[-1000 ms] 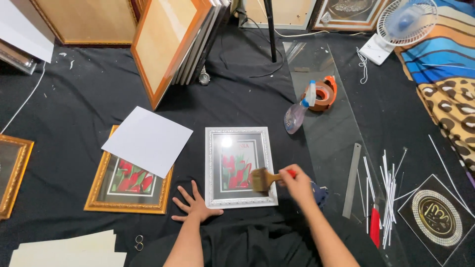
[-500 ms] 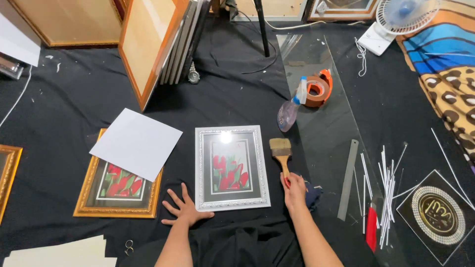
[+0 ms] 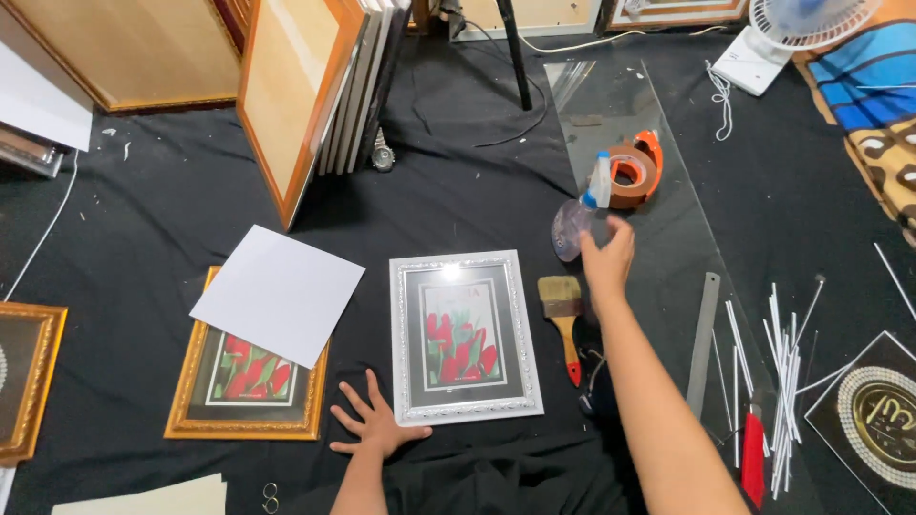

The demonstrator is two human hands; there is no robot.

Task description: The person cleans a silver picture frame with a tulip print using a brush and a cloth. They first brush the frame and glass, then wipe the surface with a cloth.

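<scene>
The spray bottle lies on the glass sheet beside the tape roll, the right hand open and nearly touching it, while the left hand presses flat, empty, steadying the silver picture frame near the brush.

No screens or signs show here. The nearest thing to a package is the clear spray bottle with a blue and white head, lying tilted on the glass sheet just left of the orange tape dispenser; any label on it is too small to make out. The right hand reaches up to it.
</scene>
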